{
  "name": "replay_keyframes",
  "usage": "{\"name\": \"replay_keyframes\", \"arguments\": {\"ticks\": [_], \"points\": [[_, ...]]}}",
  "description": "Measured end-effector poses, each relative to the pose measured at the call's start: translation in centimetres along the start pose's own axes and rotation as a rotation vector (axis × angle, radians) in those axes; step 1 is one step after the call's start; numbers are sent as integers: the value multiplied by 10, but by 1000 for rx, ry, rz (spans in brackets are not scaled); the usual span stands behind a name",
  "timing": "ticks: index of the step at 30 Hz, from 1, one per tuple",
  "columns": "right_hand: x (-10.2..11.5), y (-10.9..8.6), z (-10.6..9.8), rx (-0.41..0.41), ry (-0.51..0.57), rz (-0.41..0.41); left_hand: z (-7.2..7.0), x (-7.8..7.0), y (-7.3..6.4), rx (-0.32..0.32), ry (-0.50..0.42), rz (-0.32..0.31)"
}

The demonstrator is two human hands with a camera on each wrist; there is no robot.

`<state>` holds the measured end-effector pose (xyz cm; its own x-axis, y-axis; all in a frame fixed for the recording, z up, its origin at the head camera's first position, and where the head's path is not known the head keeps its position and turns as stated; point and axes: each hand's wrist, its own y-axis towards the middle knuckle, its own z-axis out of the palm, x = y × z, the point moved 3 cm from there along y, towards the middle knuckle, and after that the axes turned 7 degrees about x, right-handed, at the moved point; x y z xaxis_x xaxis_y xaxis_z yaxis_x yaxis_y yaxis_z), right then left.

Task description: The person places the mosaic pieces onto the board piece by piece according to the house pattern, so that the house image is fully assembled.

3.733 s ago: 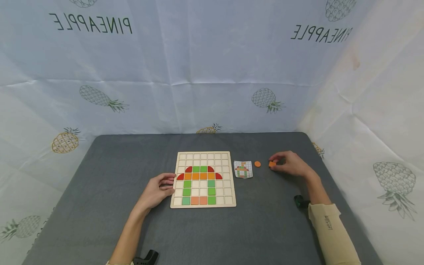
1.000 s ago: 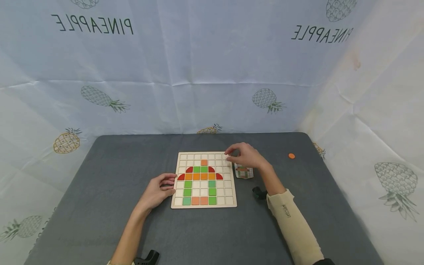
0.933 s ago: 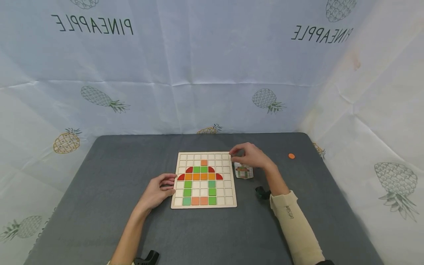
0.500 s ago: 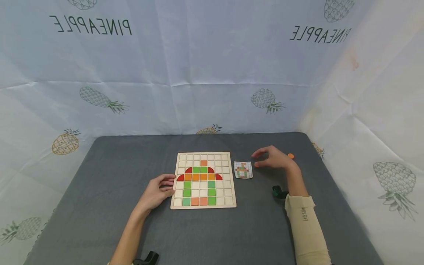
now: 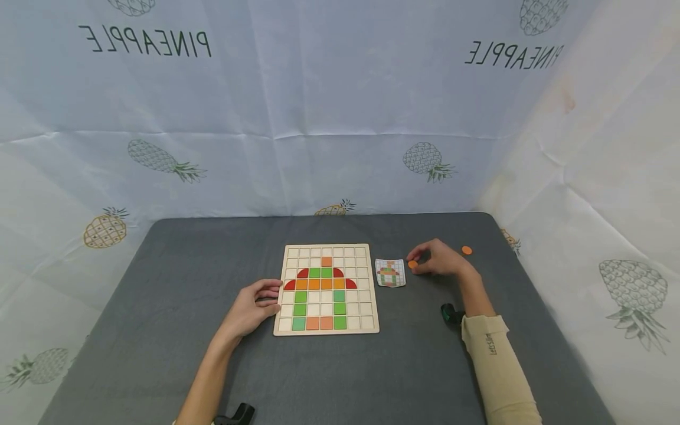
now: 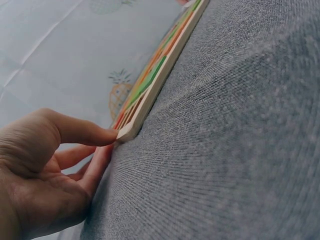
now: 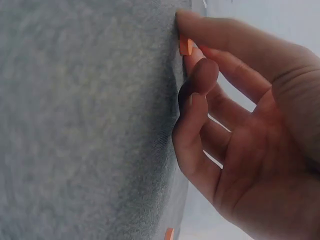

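In the head view, a wooden grid board (image 5: 358, 307) lies on the table, with red, green, orange and salmon tiles set in a mushroom-like pattern. My left hand (image 5: 249, 307) rests against its left edge, thumb and fingertips apart along the rim; the left wrist view shows the thumb (image 6: 87, 131) right at the board's corner (image 6: 131, 131). Right of the board, my right hand (image 5: 438, 258) pinches an orange disc (image 5: 412, 265) at the tabletop. In the right wrist view this disc (image 7: 185, 46) sits between thumb and fingertips, the other fingers curled.
A small pattern card (image 5: 390, 273) lies between the board and the right hand. Another orange disc (image 5: 466, 250) is on the dark grey table (image 5: 319, 378) farther right. A pineapple-print cloth (image 5: 340, 100) hangs behind and beside the table.
A salmon square now sits above the green tiles. My right hand moved right from the board and took hold of the nearer orange disc. The left hand stays at the board's edge.
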<state>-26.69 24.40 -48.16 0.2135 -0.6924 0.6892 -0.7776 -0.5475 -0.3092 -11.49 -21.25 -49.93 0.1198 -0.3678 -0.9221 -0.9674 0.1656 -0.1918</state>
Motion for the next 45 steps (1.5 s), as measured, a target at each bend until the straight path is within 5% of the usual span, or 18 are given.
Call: {"name": "replay_keyframes", "arguments": {"ticks": [12,20,30,39,45], "points": [[5,1,0,-86,-82,-31,-1,1,2,-2,9,-14],[44,12,1,-121,-69,-169,-1,1,2,-6,6,-8],[106,50,30,-4,-95,-233,-1,2,1,-8,4,-12],[129,97,62,55,-125,-242,0,0,1,-10,0,-11],[139,117,77,27,-118,-178,1,1,1,-15,15,-25]]}}
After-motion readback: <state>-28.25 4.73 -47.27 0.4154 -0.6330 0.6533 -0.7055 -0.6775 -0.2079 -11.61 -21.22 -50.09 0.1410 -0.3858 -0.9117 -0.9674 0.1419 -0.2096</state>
